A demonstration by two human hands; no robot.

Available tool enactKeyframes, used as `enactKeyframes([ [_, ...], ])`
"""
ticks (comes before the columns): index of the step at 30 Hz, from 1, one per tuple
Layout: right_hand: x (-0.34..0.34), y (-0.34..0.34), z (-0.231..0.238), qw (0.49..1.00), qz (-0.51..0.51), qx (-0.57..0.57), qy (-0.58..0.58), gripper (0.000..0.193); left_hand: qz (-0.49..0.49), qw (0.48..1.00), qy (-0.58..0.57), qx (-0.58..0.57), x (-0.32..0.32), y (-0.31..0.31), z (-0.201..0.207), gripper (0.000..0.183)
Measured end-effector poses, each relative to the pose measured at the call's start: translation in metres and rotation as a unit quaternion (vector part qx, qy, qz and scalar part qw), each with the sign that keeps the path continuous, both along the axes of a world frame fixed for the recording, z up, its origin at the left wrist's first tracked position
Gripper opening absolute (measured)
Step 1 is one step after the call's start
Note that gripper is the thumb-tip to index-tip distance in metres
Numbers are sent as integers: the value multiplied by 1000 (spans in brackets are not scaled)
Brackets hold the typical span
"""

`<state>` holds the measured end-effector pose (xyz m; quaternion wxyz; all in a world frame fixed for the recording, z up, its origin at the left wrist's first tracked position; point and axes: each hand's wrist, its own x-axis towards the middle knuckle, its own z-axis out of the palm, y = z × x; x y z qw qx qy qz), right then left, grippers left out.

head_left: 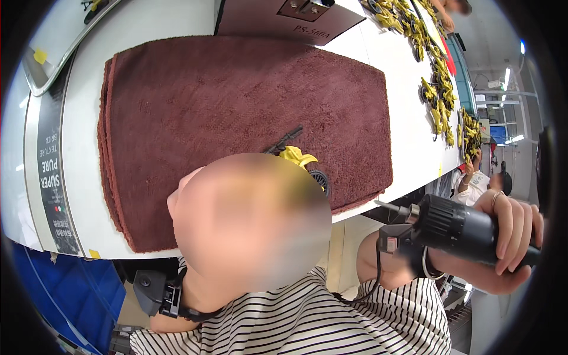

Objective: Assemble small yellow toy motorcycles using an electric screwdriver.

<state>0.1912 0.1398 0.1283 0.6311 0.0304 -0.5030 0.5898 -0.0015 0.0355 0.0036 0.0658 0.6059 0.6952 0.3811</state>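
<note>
My right hand point(510, 236) is wrapped round a black electric screwdriver point(458, 228), held off the table's right front edge with its thin metal bit pointing left. My left hand point(192, 207) is over the front part of a dark red towel point(236, 94). A large blurred patch covers most of that hand, so its fingers cannot be made out. At the patch's upper right edge, a yellow and black toy motorcycle point(299, 156) shows in part, with a black wheel and a dark bar sticking out. Whether my left hand grips it is hidden.
A white box-shaped device point(290, 21) stands behind the towel. Many yellow and black toy motorcycles point(438, 97) lie along the table's right side. A metal-rimmed tray point(36, 80) is at far left, a blue bin point(71, 296) below it. Other people work at far right.
</note>
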Motion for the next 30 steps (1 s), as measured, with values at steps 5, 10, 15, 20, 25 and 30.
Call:
enactKeyframes([
  [5,-14,-2,-18,992,-40,30,-115,30,5,1000,-13,0,4,6,-2,46],
  [10,-29,-2,-35,990,-19,17,-137,31,-2,1000,-7,-4,2,3,0,46],
  [15,-33,2,-40,988,12,-12,-152,30,-7,1000,-2,-10,0,3,1,47],
  [20,-32,2,-40,987,12,-12,-161,31,-11,1000,-5,-7,0,2,1,47],
  [25,-36,7,-42,987,26,-3,-162,31,-8,1000,-3,-11,0,3,1,47],
  [30,-24,11,-39,983,28,-2,-182,30,-5,1000,-2,-13,1,3,1,47],
])
